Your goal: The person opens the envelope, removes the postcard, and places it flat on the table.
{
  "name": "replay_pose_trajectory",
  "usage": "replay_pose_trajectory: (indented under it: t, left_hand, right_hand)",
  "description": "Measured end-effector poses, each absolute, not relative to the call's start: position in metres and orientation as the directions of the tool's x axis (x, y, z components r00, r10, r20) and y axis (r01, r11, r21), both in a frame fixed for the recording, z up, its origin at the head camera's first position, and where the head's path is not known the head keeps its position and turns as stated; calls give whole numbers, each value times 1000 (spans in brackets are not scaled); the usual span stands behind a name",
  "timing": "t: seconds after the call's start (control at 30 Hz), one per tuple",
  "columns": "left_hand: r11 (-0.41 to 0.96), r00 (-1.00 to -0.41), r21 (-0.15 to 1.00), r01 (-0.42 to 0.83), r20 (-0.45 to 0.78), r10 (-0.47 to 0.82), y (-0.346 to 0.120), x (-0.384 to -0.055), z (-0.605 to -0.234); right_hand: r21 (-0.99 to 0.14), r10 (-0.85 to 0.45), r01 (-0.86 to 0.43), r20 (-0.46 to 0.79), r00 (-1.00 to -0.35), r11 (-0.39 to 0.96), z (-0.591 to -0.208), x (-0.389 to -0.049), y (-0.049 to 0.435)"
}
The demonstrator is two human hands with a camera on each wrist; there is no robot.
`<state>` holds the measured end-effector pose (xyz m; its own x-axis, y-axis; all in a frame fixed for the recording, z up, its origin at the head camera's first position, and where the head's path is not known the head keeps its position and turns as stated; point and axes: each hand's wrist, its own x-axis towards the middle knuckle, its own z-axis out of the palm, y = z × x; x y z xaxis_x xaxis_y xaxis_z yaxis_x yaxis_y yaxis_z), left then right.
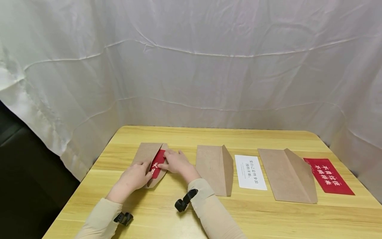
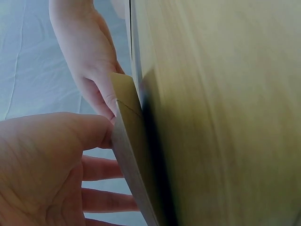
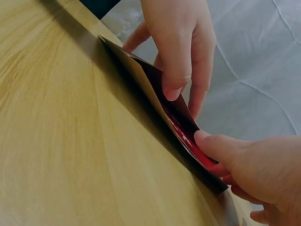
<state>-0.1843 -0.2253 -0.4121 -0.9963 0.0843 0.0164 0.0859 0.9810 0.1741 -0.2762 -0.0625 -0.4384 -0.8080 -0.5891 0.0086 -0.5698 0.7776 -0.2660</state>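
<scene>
A brown paper envelope lies at the left of the table, its mouth facing right and gaping. Part of a red card with white characters shows in that mouth; the rest is hidden inside. My left hand grips the upper wall of the envelope at the opening, thumb at the edge and fingers spread over the outside. On the opposite side, my right hand pinches the card's outer edge between thumb and fingers, close over the flap. In the right wrist view the red card sits between the envelope's walls.
Farther right lie a second brown envelope, a white printed card, a third envelope and another red card. Pale curtains hang behind the wooden table. Both wrists wear black camera mounts.
</scene>
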Motion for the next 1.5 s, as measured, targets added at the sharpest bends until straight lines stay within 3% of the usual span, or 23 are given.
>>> replay_pose_trajectory:
  t: [0.47, 0.97, 1.5]
  left_hand:
    - [980, -996, 174, 94, 8, 93, -224, -184, -410]
    - [979, -997, 187, 77, -8, 80, -225, -184, -412]
    - [980, -994, 168, 110, 8, 110, -223, -181, -410]
  right_hand:
    - [-211, -576, -567, 19, -817, 796, -443, -276, -68]
    - [-320, -584, -534, -78, -808, 782, -437, -286, -49]
    - [-389, -497, -494, 101, -862, 778, -437, -285, -54]
